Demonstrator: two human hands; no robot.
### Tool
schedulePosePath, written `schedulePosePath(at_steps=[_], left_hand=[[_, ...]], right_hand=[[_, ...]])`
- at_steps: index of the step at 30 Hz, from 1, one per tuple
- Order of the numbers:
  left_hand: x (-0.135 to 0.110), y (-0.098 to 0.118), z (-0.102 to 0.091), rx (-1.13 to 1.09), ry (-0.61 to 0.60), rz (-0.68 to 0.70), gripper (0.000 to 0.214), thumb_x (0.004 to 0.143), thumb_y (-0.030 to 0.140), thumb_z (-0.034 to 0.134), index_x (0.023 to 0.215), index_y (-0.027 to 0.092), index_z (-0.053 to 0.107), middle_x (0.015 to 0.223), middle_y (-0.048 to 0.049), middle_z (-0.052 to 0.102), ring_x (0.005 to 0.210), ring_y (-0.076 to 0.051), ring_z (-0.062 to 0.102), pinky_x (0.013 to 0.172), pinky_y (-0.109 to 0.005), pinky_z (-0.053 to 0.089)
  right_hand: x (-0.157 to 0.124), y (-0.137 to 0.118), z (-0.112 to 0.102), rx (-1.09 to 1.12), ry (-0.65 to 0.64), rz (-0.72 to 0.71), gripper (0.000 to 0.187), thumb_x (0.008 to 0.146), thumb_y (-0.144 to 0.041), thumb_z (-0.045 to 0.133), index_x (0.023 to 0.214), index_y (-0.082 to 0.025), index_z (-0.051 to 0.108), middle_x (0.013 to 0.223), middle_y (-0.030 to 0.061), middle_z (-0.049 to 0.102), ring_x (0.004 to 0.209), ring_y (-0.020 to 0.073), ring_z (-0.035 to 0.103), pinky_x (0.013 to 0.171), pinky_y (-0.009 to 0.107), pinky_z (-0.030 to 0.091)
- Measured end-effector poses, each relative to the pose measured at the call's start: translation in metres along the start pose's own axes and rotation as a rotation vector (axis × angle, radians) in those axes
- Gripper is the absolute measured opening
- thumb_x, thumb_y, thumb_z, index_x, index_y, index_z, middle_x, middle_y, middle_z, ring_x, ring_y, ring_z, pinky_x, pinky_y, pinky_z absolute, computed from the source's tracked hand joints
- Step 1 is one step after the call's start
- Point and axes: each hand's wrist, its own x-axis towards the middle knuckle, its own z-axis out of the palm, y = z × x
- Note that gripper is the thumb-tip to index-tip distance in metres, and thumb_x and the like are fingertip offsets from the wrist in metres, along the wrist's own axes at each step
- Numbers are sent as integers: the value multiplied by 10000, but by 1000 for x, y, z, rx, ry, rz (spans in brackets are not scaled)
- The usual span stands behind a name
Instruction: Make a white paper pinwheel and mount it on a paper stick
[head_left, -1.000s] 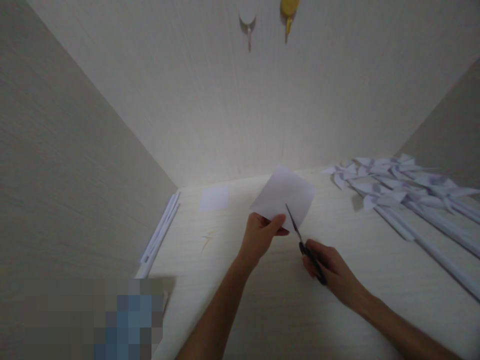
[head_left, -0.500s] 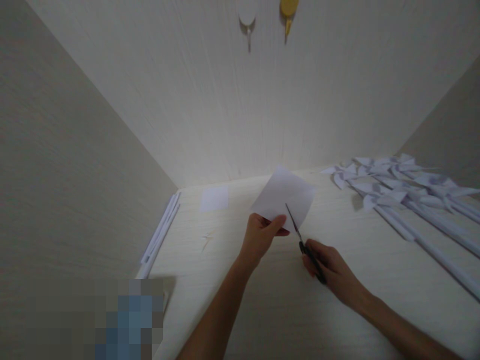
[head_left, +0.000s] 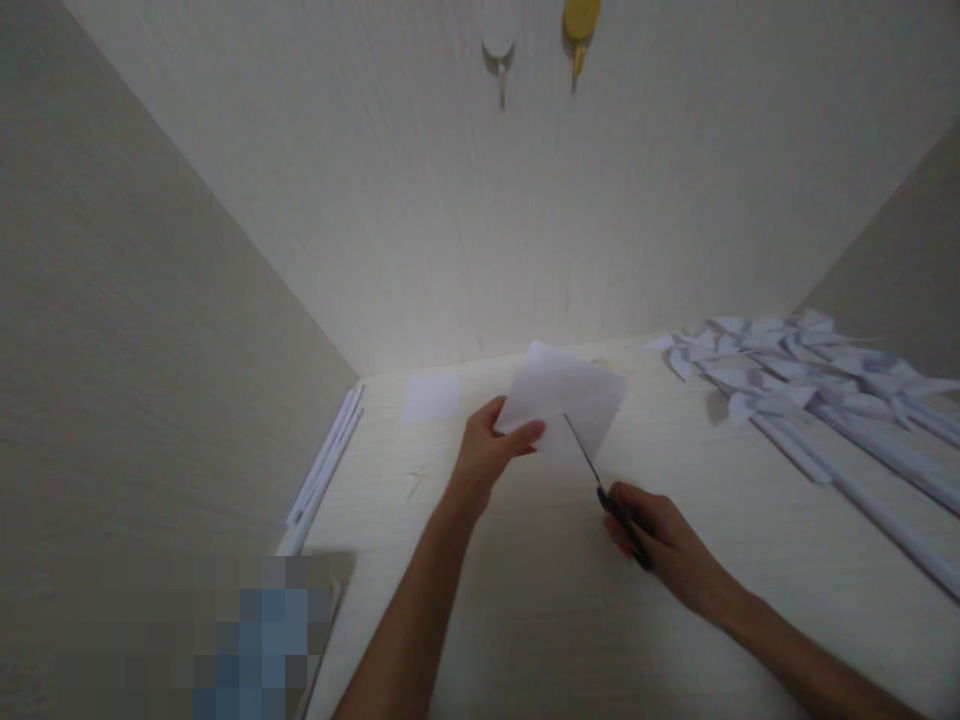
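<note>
My left hand pinches a white square sheet of paper by its left side, thumb on top. The sheet is held up off the table, its corners pointing roughly up, right and down. My right hand is wrapped round the black handles of a pair of scissors. Their thin blades reach up and left across the lower part of the paper and look closed or nearly so. Whether a cut runs along the blades is too faint to tell.
Several paper pinwheels on rolled paper sticks lie at the right. Another white paper square rests near the back wall. Rolled paper sticks lie along the left wall. White and yellow hooks are on the wall. A blurred patch covers the lower left.
My left hand has shifted left along the paper, from its lower edge to its left side, and the sheet has turned slightly. The right hand and scissors have hardly moved.
</note>
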Motion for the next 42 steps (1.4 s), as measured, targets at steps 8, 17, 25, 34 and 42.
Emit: schedulePosePath(at_steps=[8,17,25,34,42], left_hand=[[-3,22,-27,307,-81,75,212,552,249,631,724,129,602,723,-51,642,625,-138,575,565,-233,449],[-10,28,-38,591,-90,85,178,598,297,584,546,130,619,453,-5,558,370,-83,452,336,-175,314],[-6,29,-31,452,121,142,182,593,288,604,523,122,578,316,36,456,254,-51,370,264,-154,238],[-2,16,-11,199,374,197,174,547,257,634,580,90,596,478,-24,595,416,-108,542,409,-197,432],[-3,9,3,87,375,198,229,521,261,649,674,91,628,641,-53,638,520,-119,562,443,-211,473]], right_hand=[[0,-5,-2,-3,-157,-1,256,749,-304,431,547,-190,323,483,-58,314,443,75,293,388,191,238],[-1,-7,-1,-15,-173,21,268,715,-258,480,526,-191,302,484,-64,289,446,74,275,401,198,212],[-1,-1,-1,128,-119,21,265,739,-351,436,558,-192,325,497,-60,289,449,77,269,402,205,212],[-2,0,-2,108,-71,-13,225,763,-327,390,592,-190,339,531,-48,302,476,85,293,423,209,245],[-1,-2,-2,71,-97,-17,177,764,-319,400,652,-185,367,568,-41,311,508,93,302,442,213,256]])
